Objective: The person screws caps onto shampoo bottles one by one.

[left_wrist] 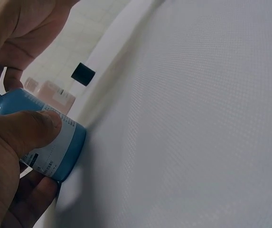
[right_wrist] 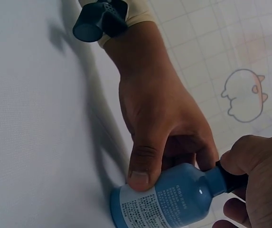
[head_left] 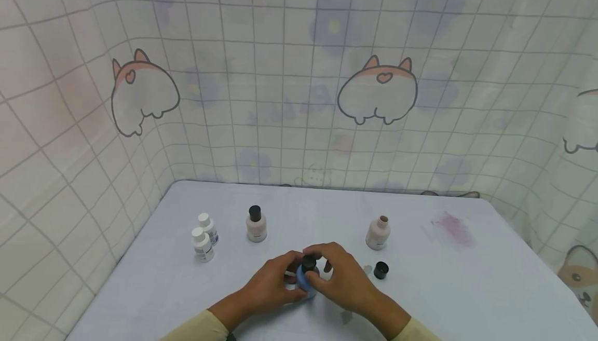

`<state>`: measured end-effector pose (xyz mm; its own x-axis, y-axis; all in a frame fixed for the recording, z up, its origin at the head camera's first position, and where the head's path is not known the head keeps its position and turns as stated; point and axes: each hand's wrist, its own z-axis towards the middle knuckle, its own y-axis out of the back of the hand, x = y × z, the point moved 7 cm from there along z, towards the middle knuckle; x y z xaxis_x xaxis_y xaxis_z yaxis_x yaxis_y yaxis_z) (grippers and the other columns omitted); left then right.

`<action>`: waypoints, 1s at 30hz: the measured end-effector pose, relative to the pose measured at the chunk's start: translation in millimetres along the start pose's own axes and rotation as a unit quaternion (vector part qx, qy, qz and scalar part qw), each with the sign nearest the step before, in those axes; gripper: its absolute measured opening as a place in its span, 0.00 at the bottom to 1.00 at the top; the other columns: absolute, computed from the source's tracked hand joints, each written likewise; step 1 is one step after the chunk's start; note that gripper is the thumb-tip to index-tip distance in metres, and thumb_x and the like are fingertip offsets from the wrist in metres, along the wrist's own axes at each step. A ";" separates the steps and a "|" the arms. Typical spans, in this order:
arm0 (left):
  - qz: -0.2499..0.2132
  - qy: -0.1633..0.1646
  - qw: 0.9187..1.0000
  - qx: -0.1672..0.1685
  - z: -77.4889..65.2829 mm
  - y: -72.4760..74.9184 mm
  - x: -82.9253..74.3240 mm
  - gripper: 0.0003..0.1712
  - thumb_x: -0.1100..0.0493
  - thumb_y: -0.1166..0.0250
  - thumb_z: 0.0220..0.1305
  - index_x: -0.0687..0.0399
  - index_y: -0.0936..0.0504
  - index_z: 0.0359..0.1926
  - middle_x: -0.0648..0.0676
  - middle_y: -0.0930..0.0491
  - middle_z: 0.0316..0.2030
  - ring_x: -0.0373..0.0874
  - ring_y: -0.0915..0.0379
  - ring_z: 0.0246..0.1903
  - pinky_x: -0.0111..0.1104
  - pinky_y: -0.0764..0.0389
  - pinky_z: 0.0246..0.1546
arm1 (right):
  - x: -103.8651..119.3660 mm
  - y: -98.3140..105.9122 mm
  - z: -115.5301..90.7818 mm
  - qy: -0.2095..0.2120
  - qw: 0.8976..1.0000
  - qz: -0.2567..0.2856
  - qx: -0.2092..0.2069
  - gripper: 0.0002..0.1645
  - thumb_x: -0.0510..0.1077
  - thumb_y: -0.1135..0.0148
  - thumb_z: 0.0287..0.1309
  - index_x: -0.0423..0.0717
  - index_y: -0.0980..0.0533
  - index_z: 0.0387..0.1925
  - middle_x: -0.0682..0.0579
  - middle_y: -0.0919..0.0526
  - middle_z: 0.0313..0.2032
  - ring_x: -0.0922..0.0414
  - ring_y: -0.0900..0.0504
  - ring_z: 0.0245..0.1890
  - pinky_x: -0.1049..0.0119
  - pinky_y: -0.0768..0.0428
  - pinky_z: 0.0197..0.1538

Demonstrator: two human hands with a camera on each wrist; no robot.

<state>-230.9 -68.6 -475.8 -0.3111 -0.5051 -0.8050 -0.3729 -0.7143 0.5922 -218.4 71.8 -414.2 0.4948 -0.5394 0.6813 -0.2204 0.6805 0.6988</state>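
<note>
A blue bottle point(right_wrist: 188, 192) with a white printed label stands at the front middle of the table. My left hand point(head_left: 271, 284) grips its body, thumb across the label in the left wrist view. With thumb and fingers my right hand point(head_left: 343, 278) pinches the black cap point(head_left: 309, 263) at the bottle's top. Right of the hands, a loose black cap point(head_left: 381, 270) lies on the table. Behind it stands a pinkish bottle point(head_left: 377, 234) with its mouth uncovered. Whether the pinched cap is screwed tight cannot be told.
Another pinkish bottle point(head_left: 256, 229) with a black cap stands behind the hands, to the left. Two small white bottles point(head_left: 203, 247) are grouped at the left. The white table point(head_left: 467, 278) has a pink stain at the right, and a patterned curtain point(head_left: 280, 71) surrounds it.
</note>
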 end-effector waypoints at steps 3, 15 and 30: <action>0.002 0.005 1.000 0.001 0.0 -0.1 0.5 0.38 0.48 0.25 0.47 0.39 0.32 0.59 0.42 0.25 0.51 0.32 0.26 0.45 0.24 0.23 0.44 | 0.1 -0.9 0.0 0.003 1.000 0.001 0.005 0.23 0.50 0.36 0.57 0.64 0.29 0.54 0.66 0.28 0.48 0.58 0.26 0.41 0.64 0.20 0.38; 0.000 -0.004 1.000 -0.001 0.4 0.3 -0.5 0.38 0.49 0.25 0.48 0.41 0.32 0.60 0.42 0.26 0.50 0.32 0.27 0.47 0.22 0.24 0.44 | 0.8 -1.1 0.6 0.021 1.000 -0.009 -0.005 0.23 0.48 0.34 0.55 0.62 0.28 0.53 0.68 0.27 0.48 0.63 0.27 0.42 0.65 0.21 0.39; -0.002 -0.015 1.000 -0.004 0.1 -0.9 -1.4 0.36 0.52 0.25 0.48 0.38 0.32 0.58 0.40 0.26 0.49 0.32 0.28 0.48 0.22 0.25 0.45 | -7.4 -4.5 -0.3 -0.013 0.999 -0.032 -0.011 0.30 0.64 0.37 0.52 0.63 0.31 0.55 0.65 0.28 0.49 0.63 0.28 0.41 0.66 0.22 0.41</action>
<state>-230.3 -67.2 -475.1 -0.3368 -0.4875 -0.8056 -0.3670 -0.7199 0.5891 -220.9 72.8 -422.5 0.4854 -0.5952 0.6404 -0.1695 0.6545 0.7368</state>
